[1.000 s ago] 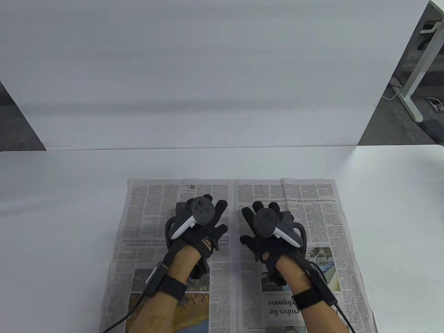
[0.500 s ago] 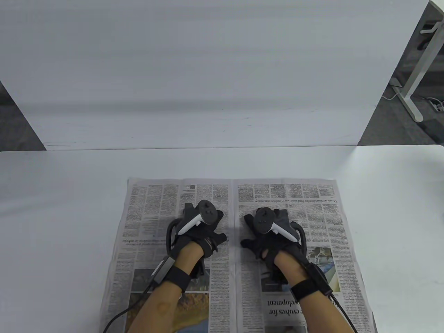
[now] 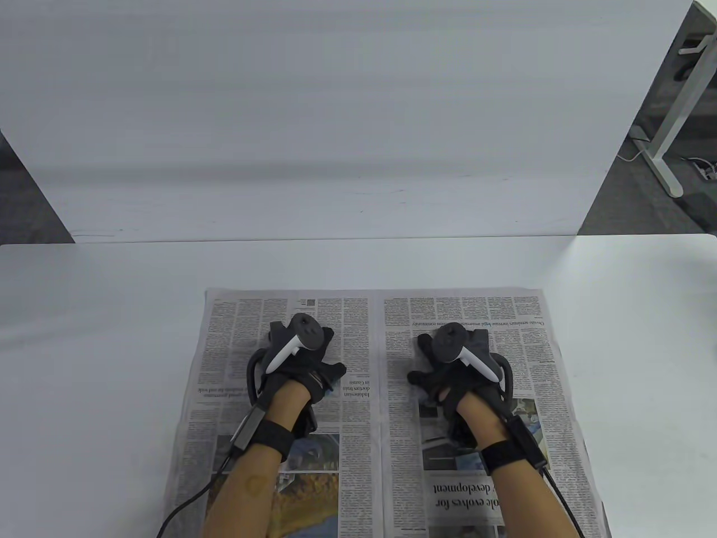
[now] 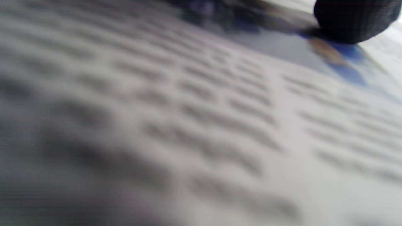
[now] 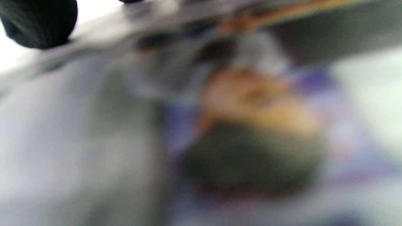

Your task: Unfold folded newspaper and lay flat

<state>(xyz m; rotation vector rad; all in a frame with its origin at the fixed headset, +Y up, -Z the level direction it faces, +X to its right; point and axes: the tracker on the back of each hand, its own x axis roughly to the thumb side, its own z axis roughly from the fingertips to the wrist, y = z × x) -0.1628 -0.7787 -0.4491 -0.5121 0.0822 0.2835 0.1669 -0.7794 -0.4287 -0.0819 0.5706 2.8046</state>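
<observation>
The newspaper lies opened as a two-page spread on the white table, with its centre fold running toward me. My left hand rests palm-down on the left page. My right hand rests palm-down on the right page. The trackers hide most of the fingers; a thumb shows on each hand. The left wrist view shows blurred print and a dark fingertip on the paper. The right wrist view shows a blurred photo on the page and a dark fingertip.
A white backboard stands behind the table's far edge. A white desk leg and cables are on the floor at the far right. Bare table lies left and right of the newspaper.
Both hands have slid outward from the centre fold, the left one leftward, the right one rightward. The spread fingers seen earlier are now hidden under the trackers. The paper lies flatter along the fold.
</observation>
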